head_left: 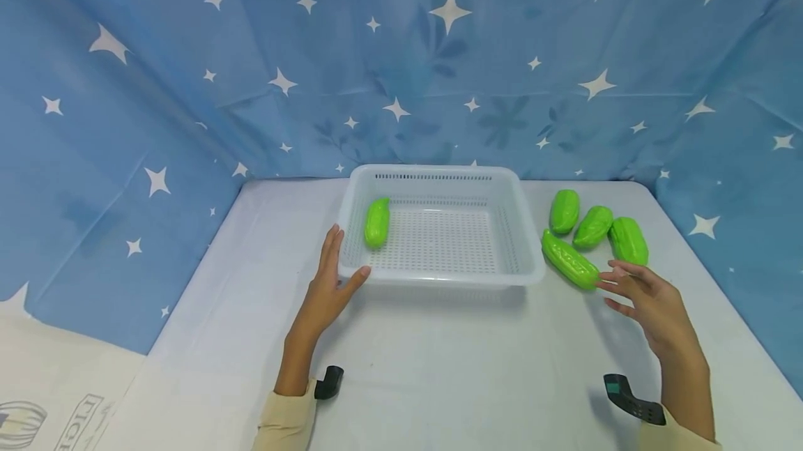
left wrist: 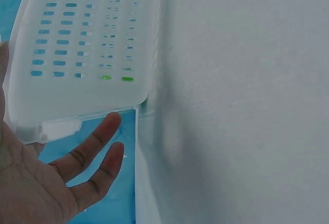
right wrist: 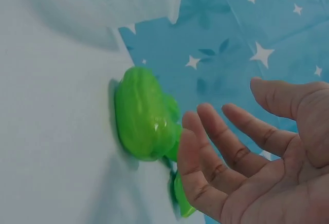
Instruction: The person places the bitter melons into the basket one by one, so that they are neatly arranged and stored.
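Observation:
A white plastic basket with slotted walls stands on the table. Inside it, near its left wall, lies a glossy green toy vegetable, long and lumpy. My left hand is at the basket's front left corner, thumb along the rim and fingers extended beside the wall. Several similar green vegetables lie right of the basket. My right hand hovers by the nearest long green vegetable, fingers loosely bent and apart. In the right wrist view its palm holds nothing, and a green vegetable lies beyond the fingertips.
A white cloth covers the table. Blue star-patterned curtain hangs behind and at both sides. Three more green vegetables lie grouped at the back right, among them one near the right hand. Pale printed fabric shows at the lower left.

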Motion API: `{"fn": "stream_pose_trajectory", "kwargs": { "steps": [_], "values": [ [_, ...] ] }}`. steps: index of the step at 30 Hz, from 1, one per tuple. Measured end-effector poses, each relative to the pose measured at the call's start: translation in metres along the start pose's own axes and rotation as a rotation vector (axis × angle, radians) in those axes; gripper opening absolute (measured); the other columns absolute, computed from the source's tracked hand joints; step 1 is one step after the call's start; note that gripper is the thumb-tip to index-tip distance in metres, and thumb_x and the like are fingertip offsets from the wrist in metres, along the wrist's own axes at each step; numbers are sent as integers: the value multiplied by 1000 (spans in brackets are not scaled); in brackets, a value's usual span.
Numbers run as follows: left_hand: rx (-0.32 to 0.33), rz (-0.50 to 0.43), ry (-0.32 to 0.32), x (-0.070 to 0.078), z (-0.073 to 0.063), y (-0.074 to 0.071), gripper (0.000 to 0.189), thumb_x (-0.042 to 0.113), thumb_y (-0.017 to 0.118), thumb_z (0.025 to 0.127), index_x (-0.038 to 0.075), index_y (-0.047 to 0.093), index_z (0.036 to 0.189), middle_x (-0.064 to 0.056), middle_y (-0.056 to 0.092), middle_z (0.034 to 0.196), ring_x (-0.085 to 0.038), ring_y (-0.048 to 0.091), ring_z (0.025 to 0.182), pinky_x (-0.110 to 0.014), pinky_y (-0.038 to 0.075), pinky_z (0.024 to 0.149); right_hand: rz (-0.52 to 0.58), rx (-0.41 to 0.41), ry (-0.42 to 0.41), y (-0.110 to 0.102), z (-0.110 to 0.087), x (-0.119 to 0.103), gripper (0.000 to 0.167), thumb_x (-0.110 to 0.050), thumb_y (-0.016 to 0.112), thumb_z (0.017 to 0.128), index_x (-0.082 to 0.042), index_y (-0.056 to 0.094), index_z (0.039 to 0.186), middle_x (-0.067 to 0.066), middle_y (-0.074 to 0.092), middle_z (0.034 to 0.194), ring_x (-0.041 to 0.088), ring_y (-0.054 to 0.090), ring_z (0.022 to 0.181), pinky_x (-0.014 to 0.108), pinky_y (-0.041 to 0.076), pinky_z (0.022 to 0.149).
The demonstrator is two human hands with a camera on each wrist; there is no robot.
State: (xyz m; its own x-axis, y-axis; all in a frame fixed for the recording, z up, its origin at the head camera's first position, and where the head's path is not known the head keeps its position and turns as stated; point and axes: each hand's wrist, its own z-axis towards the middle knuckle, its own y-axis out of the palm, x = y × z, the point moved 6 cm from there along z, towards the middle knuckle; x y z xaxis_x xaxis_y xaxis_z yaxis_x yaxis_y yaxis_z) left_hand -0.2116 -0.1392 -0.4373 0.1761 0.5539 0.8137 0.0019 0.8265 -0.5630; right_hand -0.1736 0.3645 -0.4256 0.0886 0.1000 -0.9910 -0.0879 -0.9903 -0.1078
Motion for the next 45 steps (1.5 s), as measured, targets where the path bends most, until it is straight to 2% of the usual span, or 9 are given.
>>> {"fn": "stream_pose_trajectory", "kwargs": {
  "steps": [6, 13, 17, 21, 25, 28, 34, 42, 45],
  "values": [
    [4, 0, 1, 3, 2, -1, 89, 58, 57, 92, 25, 7, 158, 11, -4, 165, -32, 21, 149, -65, 37, 105, -258, 136, 116, -11, 3, 15, 39, -39, 60, 96, -17, 55, 127, -29, 55, 98, -13, 57, 84, 13, 54, 67],
    [-2, -7, 3, 4, 2, 0, 89, 57, 57, 93, 27, 5, 158, 13, -6, 164, -31, 17, 151, -63, 32, 109, -420, 171, 166, -9, 11, 23, 79, -47, 60, 94, 2, 31, 149, 26, 38, 141, -17, 45, 81, 12, 53, 68],
    [-3, -7, 13, 6, 4, 2, 89, 56, 57, 93, 27, 5, 158, 11, -5, 165, -31, 16, 151, -63, 33, 109, -406, 146, 125, -5, 15, 25, 80, -40, 62, 95, 5, 25, 151, 33, 29, 149, -21, 46, 81, 11, 53, 69],
    [0, -12, 13, 7, 5, 2, 89, 58, 57, 92, 27, 6, 158, 13, -6, 164, -30, 17, 151, -61, 36, 107, -412, 109, 103, 0, 21, 28, 83, -37, 63, 95, 3, 19, 153, 32, 24, 155, 10, 59, 114, 11, 53, 72],
    [6, -14, 14, 7, 6, 2, 89, 59, 57, 92, 28, 6, 158, 13, -6, 164, -29, 16, 151, -60, 35, 109, -431, 88, 89, 5, 27, 29, 85, -38, 63, 95, 1, 16, 154, 30, 19, 157, 51, 32, 137, 8, 51, 71],
    [4, -10, 21, 7, 6, 1, 89, 58, 57, 92, 27, 5, 158, 11, -5, 165, -30, 16, 151, -60, 34, 109, -464, 89, 74, 8, 30, 29, 85, -39, 64, 94, 1, 18, 154, 31, 19, 157, 54, 29, 137, 13, 53, 77],
    [-1, -8, 10, 4, 3, 1, 90, 56, 58, 92, 26, 5, 158, 9, -5, 165, -32, 17, 151, -63, 35, 107, -572, 76, 57, 15, 34, 34, 83, -42, 63, 94, 0, 22, 153, 35, 22, 154, 59, 25, 137, 71, 34, 99],
    [-2, -3, -12, 0, -1, 2, 90, 58, 57, 92, 27, 5, 158, 10, -5, 165, -29, 14, 151, -61, 32, 110, -674, 50, 41, 22, 37, 34, 80, -45, 56, 97, 3, 22, 152, 39, 27, 149, 59, 30, 131, 70, 35, 97],
    [-1, 6, -22, -1, -1, 1, 90, 60, 57, 91, 28, 5, 158, 10, -4, 165, -30, 16, 151, -61, 35, 108, -693, 54, 35, 23, 38, 35, 76, -45, 52, 99, 5, 25, 150, 40, 33, 145, 51, 52, 116, 47, 52, 84]
  ]
}}
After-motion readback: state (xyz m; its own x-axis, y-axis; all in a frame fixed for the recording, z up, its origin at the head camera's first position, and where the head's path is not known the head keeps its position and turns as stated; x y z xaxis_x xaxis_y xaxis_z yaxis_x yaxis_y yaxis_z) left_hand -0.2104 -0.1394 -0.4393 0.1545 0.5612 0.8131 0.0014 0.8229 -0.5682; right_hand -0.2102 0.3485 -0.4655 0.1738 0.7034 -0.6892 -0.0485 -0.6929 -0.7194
